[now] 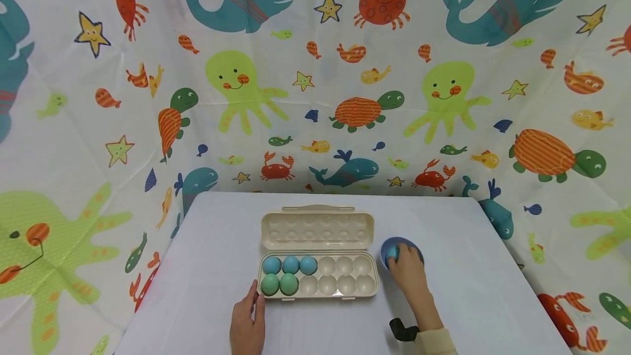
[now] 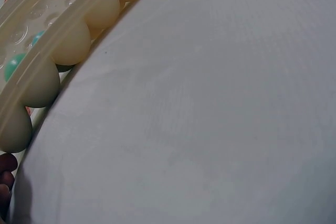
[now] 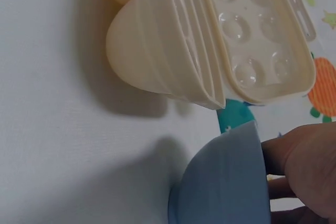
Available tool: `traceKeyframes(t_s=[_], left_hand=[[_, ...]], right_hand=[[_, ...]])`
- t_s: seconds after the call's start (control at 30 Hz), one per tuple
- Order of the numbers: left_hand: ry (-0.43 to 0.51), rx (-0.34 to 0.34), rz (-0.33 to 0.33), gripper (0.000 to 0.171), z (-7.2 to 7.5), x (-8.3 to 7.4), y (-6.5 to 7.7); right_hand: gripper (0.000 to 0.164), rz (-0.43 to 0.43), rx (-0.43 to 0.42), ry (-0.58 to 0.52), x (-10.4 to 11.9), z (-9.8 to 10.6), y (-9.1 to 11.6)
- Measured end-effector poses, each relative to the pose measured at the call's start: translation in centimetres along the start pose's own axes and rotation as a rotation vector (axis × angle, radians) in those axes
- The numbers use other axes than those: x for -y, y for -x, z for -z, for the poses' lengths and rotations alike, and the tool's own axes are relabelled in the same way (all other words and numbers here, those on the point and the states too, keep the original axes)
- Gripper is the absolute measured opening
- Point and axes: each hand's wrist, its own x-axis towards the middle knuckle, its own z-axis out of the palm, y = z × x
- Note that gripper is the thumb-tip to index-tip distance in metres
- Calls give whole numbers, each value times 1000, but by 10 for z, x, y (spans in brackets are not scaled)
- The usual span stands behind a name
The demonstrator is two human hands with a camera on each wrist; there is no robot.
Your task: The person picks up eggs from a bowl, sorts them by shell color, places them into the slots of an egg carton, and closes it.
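Five eggs: three blue eggs (image 1: 291, 264) in the back row and two green eggs (image 1: 279, 284) in front, all toward the left of the egg carton (image 1: 327, 285), its lid (image 1: 317, 230) folded back.
Right hand (image 1: 410, 273): dips into the blue bowl (image 3: 226, 177), thumb and fingers curled about another blue egg (image 1: 393, 252).
Left hand (image 1: 248, 316): fingers fairly straight, touching the carton's near left corner, well apart from the right.
Bowl risk: unsteadied by the left hand, it could slide or tip on the tabletop (image 1: 197, 267) if its rim gets caught.
Egg risk: its surface looks smooth and round, so a loose pinch may let it slip.
Carton risk: a careless left push could shift it.
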Motion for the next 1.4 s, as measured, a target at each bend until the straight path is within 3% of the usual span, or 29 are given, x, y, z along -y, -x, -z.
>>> traceKeyframes(t_s=[0.47, 0.8, 1.07, 1.23, 1.4], left_hand=[[-4, 25, 21, 40, 4, -4, 0], [-5, 46, 43, 40, 3, -3, 1], [14, 18, 10, 40, 4, -4, -3], [20, 41, 31, 41, 4, -5, -4], [18, 50, 45, 41, 4, -5, -1]], right_hand=[[49, -10, 62, -45, -1, -6, -10], [38, -4, 67, -85, 0, -5, -9], [48, 25, -20, -128, 10, 2, -8], [55, 17, -93, -202, 26, 6, -6], [52, 80, -131, -270, 45, 5, 0]])
